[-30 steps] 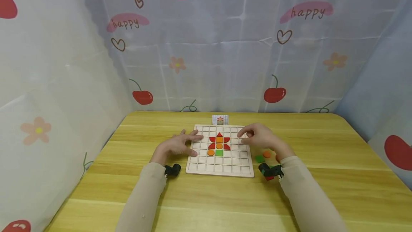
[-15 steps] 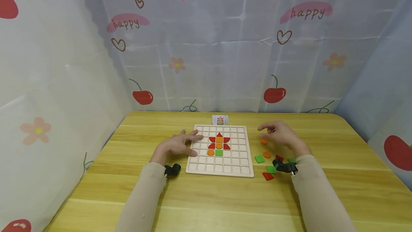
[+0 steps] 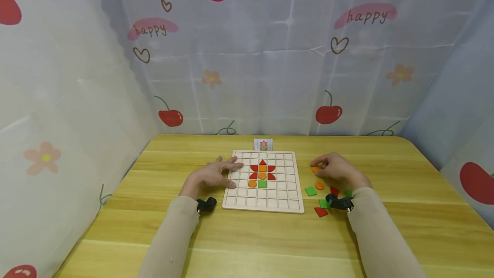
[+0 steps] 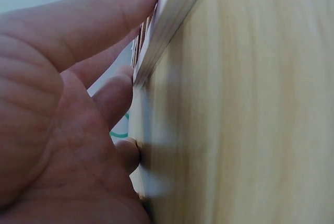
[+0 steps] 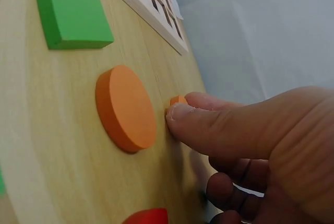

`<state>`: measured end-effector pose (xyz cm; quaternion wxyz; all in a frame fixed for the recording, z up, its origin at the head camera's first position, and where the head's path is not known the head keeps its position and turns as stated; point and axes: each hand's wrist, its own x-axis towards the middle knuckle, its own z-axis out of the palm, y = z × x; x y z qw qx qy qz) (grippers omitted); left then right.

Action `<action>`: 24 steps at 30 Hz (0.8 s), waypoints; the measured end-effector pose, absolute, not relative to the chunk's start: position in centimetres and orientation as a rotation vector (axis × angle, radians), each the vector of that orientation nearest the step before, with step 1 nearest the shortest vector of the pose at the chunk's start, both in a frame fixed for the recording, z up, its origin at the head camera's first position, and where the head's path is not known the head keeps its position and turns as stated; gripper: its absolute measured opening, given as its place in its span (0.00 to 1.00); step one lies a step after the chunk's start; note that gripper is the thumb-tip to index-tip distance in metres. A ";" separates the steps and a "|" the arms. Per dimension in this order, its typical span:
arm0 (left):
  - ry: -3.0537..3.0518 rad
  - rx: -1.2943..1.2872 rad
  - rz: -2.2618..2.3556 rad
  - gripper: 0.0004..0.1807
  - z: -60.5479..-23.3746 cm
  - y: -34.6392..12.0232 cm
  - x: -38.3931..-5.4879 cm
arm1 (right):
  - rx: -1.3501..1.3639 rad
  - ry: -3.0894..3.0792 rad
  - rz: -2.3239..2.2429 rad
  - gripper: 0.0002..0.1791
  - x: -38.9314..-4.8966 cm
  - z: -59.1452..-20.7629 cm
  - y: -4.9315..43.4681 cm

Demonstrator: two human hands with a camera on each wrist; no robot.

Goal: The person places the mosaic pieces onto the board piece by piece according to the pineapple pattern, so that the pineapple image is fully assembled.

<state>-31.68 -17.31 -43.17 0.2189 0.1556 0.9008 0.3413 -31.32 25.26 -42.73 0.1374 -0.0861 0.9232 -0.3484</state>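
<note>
My left hand rests with spread fingers on the left edge of the wooden grid board; the left wrist view shows its thumb at the board's side. On the board, several red pieces surround an orange square. An orange disc, a green square and another orange disc sit lower down. Right of the board, my right hand pinches an orange disc between thumb and finger, low at the tabletop. The fingers hide most of that disc.
Beside the board lie another orange disc, a green square, a second green piece and red pieces. A small picture card stands behind the board. A printed curtain encloses the table's far side.
My right hand has moved from over the board's right side out to the orange disc, and its fingers have come down and closed on it. The left hand has stayed put.
</note>
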 end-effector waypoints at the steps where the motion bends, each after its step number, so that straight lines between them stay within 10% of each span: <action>1: 2.491 0.432 0.944 0.40 -43.2 -17.3 -31.7 | -0.244 2.667 -1.014 0.19 -31.3 -42.7 25.2; 24: 2.492 0.455 0.949 0.41 -43.3 -17.3 -31.7 | -0.364 2.745 -0.922 0.12 -31.4 -41.6 22.5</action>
